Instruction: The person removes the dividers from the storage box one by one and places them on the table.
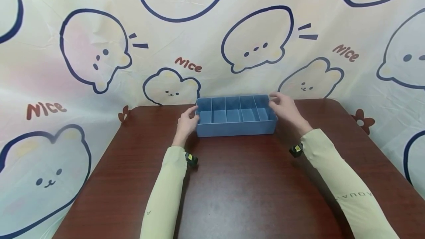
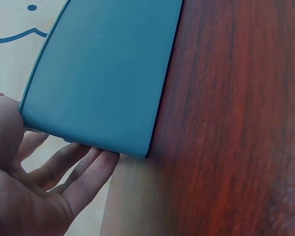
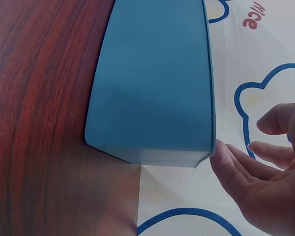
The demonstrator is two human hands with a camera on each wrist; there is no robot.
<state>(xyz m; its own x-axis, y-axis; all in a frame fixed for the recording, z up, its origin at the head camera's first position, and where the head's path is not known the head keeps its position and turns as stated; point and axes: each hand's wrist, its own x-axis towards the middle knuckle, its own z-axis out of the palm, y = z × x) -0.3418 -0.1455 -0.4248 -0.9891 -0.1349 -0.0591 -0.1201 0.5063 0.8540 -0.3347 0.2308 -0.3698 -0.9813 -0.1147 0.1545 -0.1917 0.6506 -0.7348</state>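
A blue box (image 1: pixel 236 128) with a row of several compartments sits near the far edge of the brown table. My left hand (image 1: pixel 187 124) is at its left end; in the left wrist view the fingertips (image 2: pixel 108 160) touch the end wall, and the thumb side lies by the upper rim. At the right end is my right hand (image 1: pixel 288 110). The right wrist view shows one fingertip (image 3: pixel 221 150) of it at the box's rim corner, while the thumb stands apart from the box. No contents show in the compartments.
The wooden table (image 1: pixel 232 191) reaches toward me, glossy in the middle. Behind it hangs a pale cloth (image 1: pixel 206 47) printed with cartoon bears and lettering. Each sleeve has a small dark wrist device, one left (image 1: pixel 191 160) and one right (image 1: pixel 296 149).
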